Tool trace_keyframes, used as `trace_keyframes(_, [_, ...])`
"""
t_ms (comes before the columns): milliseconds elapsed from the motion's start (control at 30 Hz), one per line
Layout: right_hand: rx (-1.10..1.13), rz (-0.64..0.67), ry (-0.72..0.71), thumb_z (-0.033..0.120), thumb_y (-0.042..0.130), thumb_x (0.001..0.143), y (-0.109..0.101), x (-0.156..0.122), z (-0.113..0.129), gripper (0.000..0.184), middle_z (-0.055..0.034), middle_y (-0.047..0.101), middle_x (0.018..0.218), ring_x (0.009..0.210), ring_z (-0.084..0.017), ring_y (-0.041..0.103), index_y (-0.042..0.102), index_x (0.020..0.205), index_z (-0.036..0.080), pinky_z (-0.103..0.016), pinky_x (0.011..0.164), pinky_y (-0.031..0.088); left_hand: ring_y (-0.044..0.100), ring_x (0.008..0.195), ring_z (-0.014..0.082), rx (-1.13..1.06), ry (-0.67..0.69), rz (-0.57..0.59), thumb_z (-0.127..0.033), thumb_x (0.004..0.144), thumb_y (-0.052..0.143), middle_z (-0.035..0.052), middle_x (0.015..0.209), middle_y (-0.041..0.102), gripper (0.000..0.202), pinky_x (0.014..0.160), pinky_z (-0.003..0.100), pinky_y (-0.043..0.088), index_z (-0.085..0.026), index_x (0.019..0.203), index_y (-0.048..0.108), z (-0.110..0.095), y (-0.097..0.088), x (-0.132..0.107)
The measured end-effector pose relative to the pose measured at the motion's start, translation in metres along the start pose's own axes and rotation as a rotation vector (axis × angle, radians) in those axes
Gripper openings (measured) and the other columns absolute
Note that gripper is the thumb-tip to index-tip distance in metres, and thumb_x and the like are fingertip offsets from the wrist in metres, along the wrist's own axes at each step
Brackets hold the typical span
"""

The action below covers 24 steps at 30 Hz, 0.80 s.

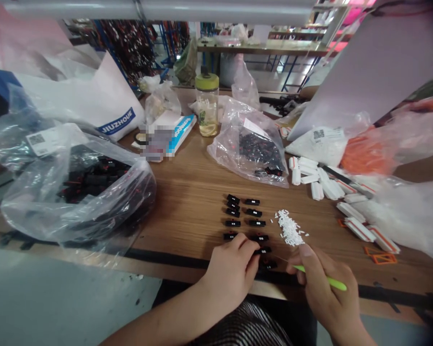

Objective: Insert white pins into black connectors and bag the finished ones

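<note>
My left hand (234, 269) is closed at the near end of two columns of small black plastic connectors (257, 223). Its fingertips pinch one black connector (263, 250) with white marks on its top. Another black connector (269, 264) lies just nearer to me. In my right hand (324, 283) is a pick with a lime-green handle (337, 284); its thin metal shaft points left at the connectors, and I cannot tell whether the tip touches one. Beyond the right hand's fingertips lies a loose pile of tiny white pins (290, 228).
An open plastic bag of black parts (94, 180) lies left, another bag (254, 144) behind the columns. A green-lidded bottle (207, 105) stands at the back. White blocks (321, 180), orange frames (380, 255) and a bag of orange pieces (364, 151) lie right.
</note>
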State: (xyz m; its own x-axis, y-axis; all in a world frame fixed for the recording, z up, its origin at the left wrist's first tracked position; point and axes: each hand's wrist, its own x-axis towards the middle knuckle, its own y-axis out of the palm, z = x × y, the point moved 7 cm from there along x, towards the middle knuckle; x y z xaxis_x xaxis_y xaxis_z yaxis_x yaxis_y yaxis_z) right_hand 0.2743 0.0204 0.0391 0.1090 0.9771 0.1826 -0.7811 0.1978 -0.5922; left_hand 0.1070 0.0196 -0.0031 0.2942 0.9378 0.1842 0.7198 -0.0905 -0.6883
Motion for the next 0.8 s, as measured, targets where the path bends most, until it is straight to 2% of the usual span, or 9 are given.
trace_keyframes(233, [0.052,-0.001,-0.067,0.038,0.044,0.099,-0.0006,0.0008,-0.0030,0.049,0.0001,0.061,0.051,0.039,-0.009,0.051,0.062,0.058,0.019,-0.022,0.044,0.041,0.069,0.080,0.0213,0.007,-0.019,0.015,-0.014,0.090,0.059,0.0028,0.097,0.066,0.014,0.071,0.038,0.060,-0.020,0.102,0.064,0.0000,-0.0028,0.0016])
trace_keyframes(533, [0.081,-0.024,-0.061,0.034,0.043,0.100,0.0007,0.0001,0.0020,0.046,0.0003,0.061,0.052,0.041,-0.009,0.052,0.061,0.060,0.019,-0.023,0.046,0.042,0.070,0.077,0.0203,0.026,-0.011,0.013,-0.014,0.091,0.059,0.0019,0.096,0.066,0.014,0.069,0.037,0.059,-0.020,0.102,0.064,-0.0006,-0.0022,0.0013])
trace_keyframes(700, [0.077,0.024,-0.120,0.032,0.044,0.099,0.0059,-0.0002,0.0023,0.044,0.0008,0.060,0.051,0.041,-0.009,0.052,0.061,0.061,0.019,-0.022,0.045,0.042,0.069,0.077,0.0202,0.026,-0.024,0.019,-0.014,0.090,0.060,0.0020,0.096,0.066,0.014,0.070,0.036,0.059,-0.021,0.102,0.064,0.0006,-0.0012,0.0008])
trace_keyframes(800, [0.050,0.035,-0.105,0.033,0.044,0.100,0.0055,-0.0016,0.0027,0.044,0.0008,0.060,0.052,0.041,-0.009,0.052,0.060,0.062,0.019,-0.023,0.046,0.042,0.069,0.077,0.0195,0.020,-0.034,0.032,-0.015,0.091,0.059,0.0024,0.096,0.066,0.014,0.070,0.035,0.059,-0.021,0.102,0.064,0.0014,-0.0003,0.0010])
